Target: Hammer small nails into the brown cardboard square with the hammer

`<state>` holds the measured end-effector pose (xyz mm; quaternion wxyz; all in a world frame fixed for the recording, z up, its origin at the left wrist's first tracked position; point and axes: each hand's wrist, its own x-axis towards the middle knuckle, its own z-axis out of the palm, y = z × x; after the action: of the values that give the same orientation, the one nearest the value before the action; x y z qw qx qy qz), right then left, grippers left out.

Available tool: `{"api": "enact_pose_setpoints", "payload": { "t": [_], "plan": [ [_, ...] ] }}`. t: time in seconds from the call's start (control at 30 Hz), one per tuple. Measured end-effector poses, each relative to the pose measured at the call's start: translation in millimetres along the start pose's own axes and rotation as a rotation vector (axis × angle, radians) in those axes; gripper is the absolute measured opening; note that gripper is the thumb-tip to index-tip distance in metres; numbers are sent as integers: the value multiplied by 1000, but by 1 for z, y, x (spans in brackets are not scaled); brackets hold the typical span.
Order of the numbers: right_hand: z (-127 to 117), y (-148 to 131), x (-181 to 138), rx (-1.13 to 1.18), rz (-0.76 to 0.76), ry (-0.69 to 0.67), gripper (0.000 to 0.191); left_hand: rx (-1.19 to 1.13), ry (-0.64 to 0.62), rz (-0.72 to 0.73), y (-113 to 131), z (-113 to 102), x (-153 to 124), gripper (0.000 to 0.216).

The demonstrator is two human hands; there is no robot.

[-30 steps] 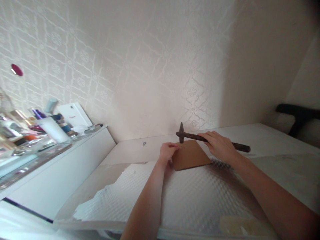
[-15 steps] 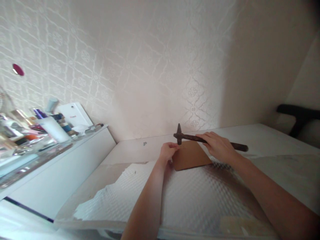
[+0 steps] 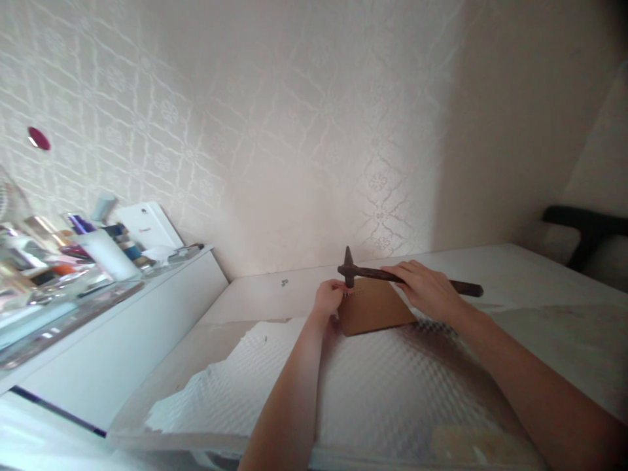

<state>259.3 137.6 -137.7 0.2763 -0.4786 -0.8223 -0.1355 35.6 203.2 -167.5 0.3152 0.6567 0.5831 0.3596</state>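
Observation:
My right hand (image 3: 426,288) is wrapped around the dark wooden handle of a hammer (image 3: 377,273). The hammer's metal head is low over the far left corner of a brown board (image 3: 375,311), right at the fingertips of my left hand (image 3: 328,297). Those fingers are pinched together at the board's edge on what looks like a small nail, partly hidden by the hammer head. Several thin nails (image 3: 357,292) stand in the board close by. Beneath the board lies a white quilted sheet (image 3: 383,386).
A few small metal pieces (image 3: 284,282) lie on the white tabletop (image 3: 245,297), left of my left hand. At the left, a white cabinet (image 3: 122,327) carries bottles, tubes and a white box (image 3: 150,226). A patterned wall (image 3: 294,163) rises behind; a black chair armrest (image 3: 583,219) is at right.
The hammer head has come down slightly and a little left, with my right hand moving along. My left hand stays at the board's corner.

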Motion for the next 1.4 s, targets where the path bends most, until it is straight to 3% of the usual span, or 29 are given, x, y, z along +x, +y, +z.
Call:
{"api": "enact_pose_setpoints", "payload": {
  "t": [0.67,0.83,1.1,1.4],
  "plan": [
    [4,1,-1,-12,-44,-10,45,-56,-14,-4,2,-1,-2,11],
    [2,0,-1,-23,-31,1,41,-119,-101,21,7,-7,-7,11],
    [2,4,-2,-64,9,26,36,-334,-253,15,6,-20,-12,30],
    [6,7,-2,-85,47,9,37,-288,-207,5,4,-16,-11,25]
  ]
}}
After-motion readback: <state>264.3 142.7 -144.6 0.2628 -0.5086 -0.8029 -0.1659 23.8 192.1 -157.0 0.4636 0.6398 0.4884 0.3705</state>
